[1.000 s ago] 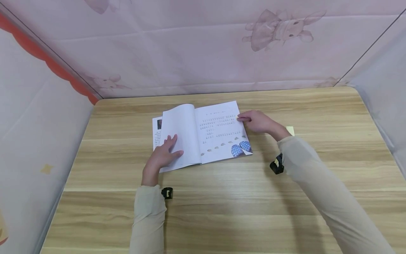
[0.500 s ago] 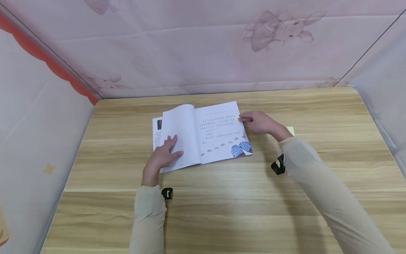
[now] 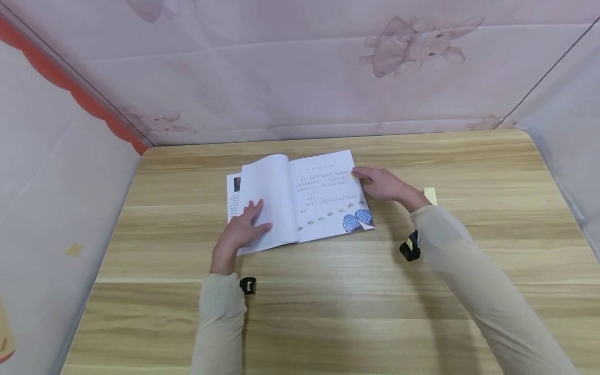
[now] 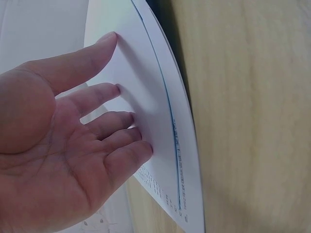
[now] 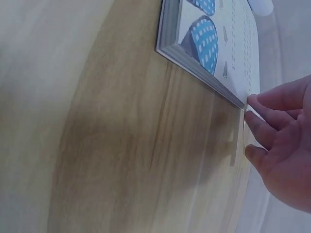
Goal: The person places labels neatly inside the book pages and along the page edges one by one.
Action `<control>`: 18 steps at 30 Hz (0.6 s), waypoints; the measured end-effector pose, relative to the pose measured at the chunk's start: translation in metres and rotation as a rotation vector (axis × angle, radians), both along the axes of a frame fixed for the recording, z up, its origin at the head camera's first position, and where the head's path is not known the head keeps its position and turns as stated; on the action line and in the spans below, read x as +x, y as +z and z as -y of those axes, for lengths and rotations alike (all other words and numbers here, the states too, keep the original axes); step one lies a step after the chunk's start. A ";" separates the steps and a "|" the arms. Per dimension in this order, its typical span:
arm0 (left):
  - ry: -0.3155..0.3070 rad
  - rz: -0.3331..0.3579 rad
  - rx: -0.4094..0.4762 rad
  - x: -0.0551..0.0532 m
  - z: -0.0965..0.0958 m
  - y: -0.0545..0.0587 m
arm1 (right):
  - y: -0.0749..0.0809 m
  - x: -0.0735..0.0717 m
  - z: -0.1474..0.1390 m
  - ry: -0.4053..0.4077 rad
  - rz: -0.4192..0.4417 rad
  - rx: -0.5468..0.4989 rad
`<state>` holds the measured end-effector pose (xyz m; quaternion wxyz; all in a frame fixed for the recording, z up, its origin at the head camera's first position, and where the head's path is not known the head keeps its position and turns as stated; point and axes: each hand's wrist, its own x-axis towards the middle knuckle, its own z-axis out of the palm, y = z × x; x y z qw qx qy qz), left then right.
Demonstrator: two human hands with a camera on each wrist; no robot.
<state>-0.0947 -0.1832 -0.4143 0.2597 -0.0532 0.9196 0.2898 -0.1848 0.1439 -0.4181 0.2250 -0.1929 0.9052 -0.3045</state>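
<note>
An open book point(image 3: 323, 187) lies on the wooden table, its right page printed with lines of text and blue dotted shapes. On its left side a blank page point(image 3: 269, 182) curves up near the spine, over a printed page point(image 3: 232, 198). My left hand point(image 3: 241, 229) rests on the blank page with fingers spread; in the left wrist view its fingertips touch the paper. At the right page's outer edge, my right hand point(image 3: 382, 183) presses with extended fingertips point(image 5: 252, 101). A small yellow sticky note point(image 3: 353, 174) shows by those fingertips, mostly covered.
A pale yellow sticky-note pad point(image 3: 430, 196) lies on the table point(image 3: 328, 312) beyond my right wrist, partly hidden by the sleeve. Fabric walls with rabbit prints stand behind and at both sides. Black wrist cameras point(image 3: 410, 249) sit at both cuffs.
My right fingers have shifted slightly at the page edge, and the thumb now lies lower, apart from the index fingertip. The left hand and the book hold their places.
</note>
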 end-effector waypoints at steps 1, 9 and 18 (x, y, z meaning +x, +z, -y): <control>0.001 0.001 -0.001 0.000 0.000 0.000 | 0.000 0.000 -0.001 -0.001 0.003 0.001; 0.001 -0.005 0.003 0.001 0.000 -0.003 | 0.001 0.005 -0.003 0.045 0.016 -0.022; 0.001 -0.008 0.001 0.002 -0.001 -0.002 | 0.011 0.004 -0.020 -0.013 0.009 -0.051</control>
